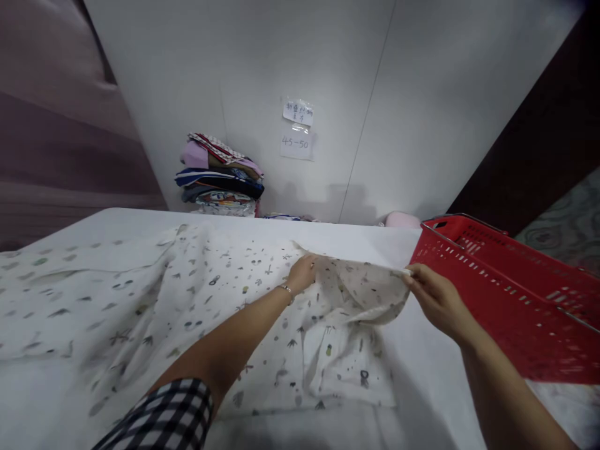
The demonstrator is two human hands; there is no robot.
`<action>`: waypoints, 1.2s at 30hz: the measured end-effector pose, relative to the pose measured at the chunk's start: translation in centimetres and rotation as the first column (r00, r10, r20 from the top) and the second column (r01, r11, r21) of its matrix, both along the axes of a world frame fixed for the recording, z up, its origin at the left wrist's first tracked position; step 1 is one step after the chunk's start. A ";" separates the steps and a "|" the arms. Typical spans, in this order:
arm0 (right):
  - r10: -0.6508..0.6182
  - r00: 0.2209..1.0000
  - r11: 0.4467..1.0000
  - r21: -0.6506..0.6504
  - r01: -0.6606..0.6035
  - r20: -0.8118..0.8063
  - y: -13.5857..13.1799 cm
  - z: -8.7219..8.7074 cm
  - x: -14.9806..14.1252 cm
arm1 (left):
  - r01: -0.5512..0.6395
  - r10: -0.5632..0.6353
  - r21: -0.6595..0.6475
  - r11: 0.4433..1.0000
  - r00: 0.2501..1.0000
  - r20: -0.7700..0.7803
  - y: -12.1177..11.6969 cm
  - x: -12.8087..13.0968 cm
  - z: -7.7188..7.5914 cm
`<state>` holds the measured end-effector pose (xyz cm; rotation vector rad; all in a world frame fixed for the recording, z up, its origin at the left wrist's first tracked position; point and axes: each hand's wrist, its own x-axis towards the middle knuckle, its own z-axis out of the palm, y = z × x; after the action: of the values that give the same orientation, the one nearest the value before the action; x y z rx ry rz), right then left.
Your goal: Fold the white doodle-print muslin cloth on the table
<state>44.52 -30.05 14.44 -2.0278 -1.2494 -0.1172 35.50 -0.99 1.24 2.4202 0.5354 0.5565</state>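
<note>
1. Printed cloth (225, 269) is lying across the white tabletop (422, 375), its long axis running left to right; its left end is passing out of view.
2. Right hand (434, 297) is pinching the far right corner between thumb and fingers, holding it raised; underside is showing.
3. Left hand (300, 273) is resting near the far edge, fingers curling; tips are hidden, so cannot tell whether they are gripping.
4. Near edge is lying fairly straight; creases are crossing the left half.
5. Tabletop is showing between the cloth's right end and the red basket (497, 319), with a strip showing beyond the far edge.
</note>
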 end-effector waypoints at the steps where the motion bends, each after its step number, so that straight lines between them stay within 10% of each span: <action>1: 0.001 1.000 1.000 -0.008 -0.001 0.017 -0.4 0.5 0.1 | 0.019 -0.019 0.023 1.000 1.000 -0.005 0.5 0.4 -0.1; 9: -0.062 0.990 0.997 -0.042 0.068 0.131 -3.7 2.5 1.2 | 0.064 -0.061 0.166 0.984 0.998 -0.025 2.7 2.0 -0.2; 29: -0.165 0.931 0.986 0.050 0.157 0.327 -8.2 -1.0 -0.3 | 0.403 -0.327 0.416 0.815 0.913 -0.244 6.1 -3.7 -0.7; 36: -0.235 0.911 0.971 0.111 0.210 0.339 -9.5 -3.0 0.8 | 0.127 -0.146 0.390 0.912 0.989 0.017 7.2 -4.0 2.5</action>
<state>45.29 -39.58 11.49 -2.1417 -1.1949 -0.6499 31.47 6.18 3.77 2.7841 0.2471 0.7114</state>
